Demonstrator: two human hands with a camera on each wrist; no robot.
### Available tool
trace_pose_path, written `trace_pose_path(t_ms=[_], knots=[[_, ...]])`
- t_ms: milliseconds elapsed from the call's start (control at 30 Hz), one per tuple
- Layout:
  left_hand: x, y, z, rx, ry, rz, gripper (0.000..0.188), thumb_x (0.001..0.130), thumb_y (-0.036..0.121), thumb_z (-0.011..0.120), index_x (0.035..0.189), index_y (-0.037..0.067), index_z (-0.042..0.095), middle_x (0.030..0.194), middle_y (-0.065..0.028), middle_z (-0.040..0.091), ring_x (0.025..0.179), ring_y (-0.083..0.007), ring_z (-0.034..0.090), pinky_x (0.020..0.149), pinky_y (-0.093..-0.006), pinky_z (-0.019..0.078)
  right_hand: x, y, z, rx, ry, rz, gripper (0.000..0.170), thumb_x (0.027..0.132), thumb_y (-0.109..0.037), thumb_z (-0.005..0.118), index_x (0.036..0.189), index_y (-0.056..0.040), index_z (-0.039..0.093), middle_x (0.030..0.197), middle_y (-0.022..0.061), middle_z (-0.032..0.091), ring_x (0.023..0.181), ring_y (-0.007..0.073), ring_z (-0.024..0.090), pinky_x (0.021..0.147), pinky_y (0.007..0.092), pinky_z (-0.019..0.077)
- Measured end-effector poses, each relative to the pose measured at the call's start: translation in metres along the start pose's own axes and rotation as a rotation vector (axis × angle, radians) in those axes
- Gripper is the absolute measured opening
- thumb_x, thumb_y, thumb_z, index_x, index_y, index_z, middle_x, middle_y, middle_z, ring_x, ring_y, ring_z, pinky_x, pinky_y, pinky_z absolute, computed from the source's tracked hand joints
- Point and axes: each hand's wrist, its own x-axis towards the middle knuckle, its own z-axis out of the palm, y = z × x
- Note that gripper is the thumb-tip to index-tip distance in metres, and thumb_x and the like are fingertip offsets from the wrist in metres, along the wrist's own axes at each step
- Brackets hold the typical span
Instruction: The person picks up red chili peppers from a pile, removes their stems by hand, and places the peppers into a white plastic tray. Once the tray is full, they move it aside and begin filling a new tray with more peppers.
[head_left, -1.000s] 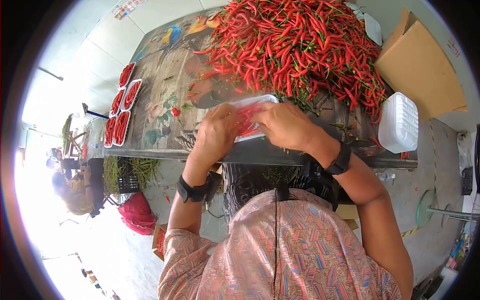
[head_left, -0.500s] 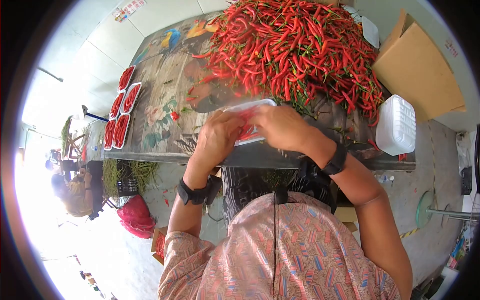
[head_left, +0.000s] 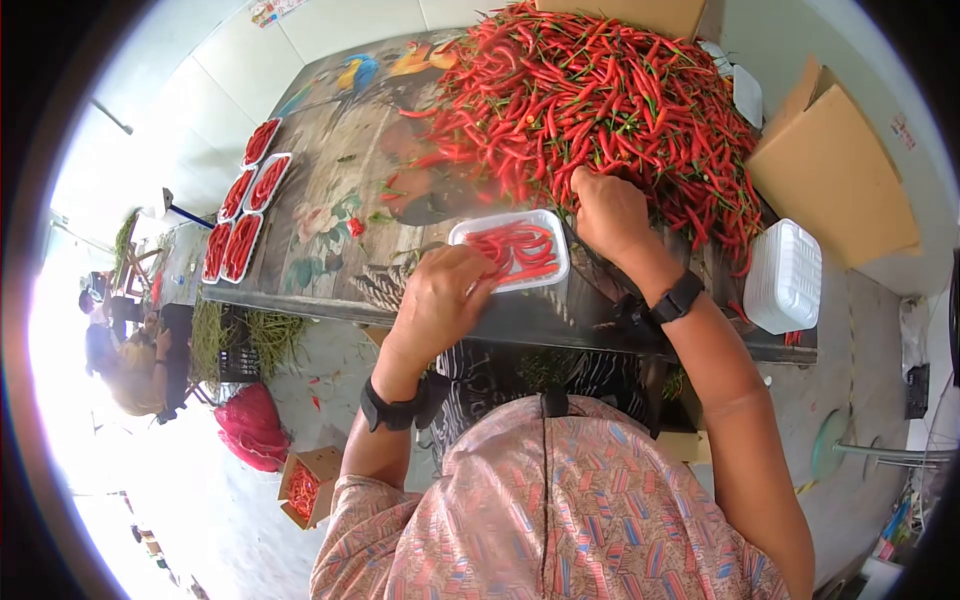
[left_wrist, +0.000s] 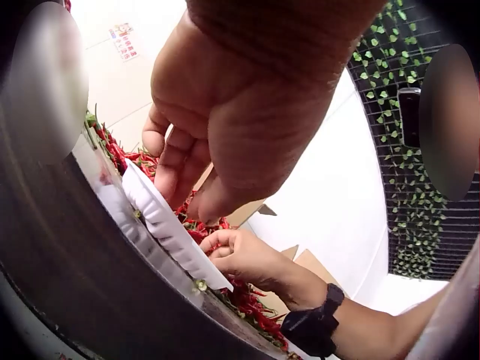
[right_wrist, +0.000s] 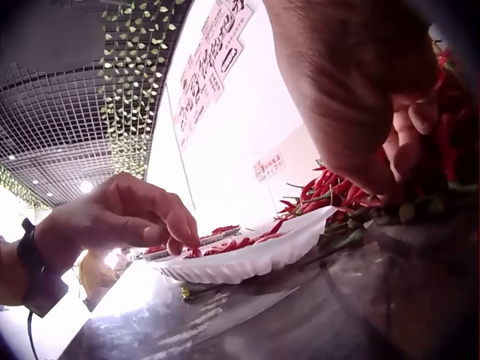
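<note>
On the table's near side sits a white foam tray (head_left: 561, 272) partly filled with red chilies (head_left: 520, 245) laid lengthwise. My left hand (head_left: 445, 290) is at the tray's left end, its fingers loosely bent, fingertips right at the chilies in the right wrist view. My right hand (head_left: 612, 215) is beyond the tray's right end, at the near edge of a large heap of red chilies (head_left: 610, 90). Its fingers (right_wrist: 405, 146) curl in among the heaped chilies, and I cannot tell whether they hold any.
Several filled trays (head_left: 240, 248) line the table's left edge. A stack of empty white trays (head_left: 785, 275) stands at the right corner, with a cardboard box (head_left: 835, 165) behind it. Loose stems and a red chili flank the tray. Another person (head_left: 135, 370) sits far left.
My right hand has left the tray and moved right and away to the heap, uncovering the chilies in the tray. My left hand stays at the tray's left end.
</note>
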Motion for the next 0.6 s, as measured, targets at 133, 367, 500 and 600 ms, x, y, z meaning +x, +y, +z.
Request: trace_pose_path(t_ms=[133, 367, 500, 600], knots=[[-0.005, 0.004, -0.004, -0.017, 0.004, -0.038, 0.015, 0.082, 0.005, 0.071, 0.096, 0.001, 0.068, 0.098, -0.0156, 0.069, 0.094, -0.0354, 0.065, 0.083, -0.0423, 0.0512, -0.011, 0.007, -0.023, 0.252, -0.035, 0.059, 0.022, 0.078, -0.004, 0.069, 0.098, -0.0031, 0.062, 0.077, 0.0130, 0.067, 0.069, 0.0282, 0.067, 0.064, 0.0390, 0.0518], [-0.005, 0.009, 0.004, -0.526, 0.054, -0.327, 0.018, 0.088, 0.004, 0.068, 0.105, -0.001, 0.066, 0.092, -0.0062, 0.067, 0.084, -0.0151, 0.063, 0.077, -0.0277, 0.0496, -0.045, -0.049, -0.062, 0.860, -0.223, -0.033, 0.029, 0.081, 0.000, 0.069, 0.110, -0.0011, 0.062, 0.082, 0.0054, 0.071, 0.066, 0.0062, 0.058, 0.060, 0.0244, 0.0468], [-0.017, 0.006, 0.002, -0.884, 0.083, -0.509, 0.012, 0.094, 0.009, 0.065, 0.103, 0.000, 0.065, 0.083, 0.0018, 0.064, 0.076, -0.0045, 0.056, 0.068, -0.0213, 0.0453, -0.052, -0.081, -0.041, 0.975, -0.187, -0.229, 0.027, 0.082, 0.002, 0.067, 0.107, -0.0022, 0.060, 0.084, 0.0080, 0.071, 0.067, 0.0120, 0.063, 0.061, 0.0277, 0.0488], [-0.040, 0.007, -0.007, -0.891, 0.138, -0.568, 0.008, 0.095, 0.010, 0.062, 0.096, 0.002, 0.065, 0.078, 0.0028, 0.064, 0.071, -0.0036, 0.055, 0.062, -0.0205, 0.0433, -0.049, -0.095, -0.040, 0.933, -0.266, -0.252, 0.026, 0.082, 0.002, 0.066, 0.106, -0.0022, 0.059, 0.085, 0.0096, 0.071, 0.068, 0.0157, 0.065, 0.064, 0.0294, 0.0503]])
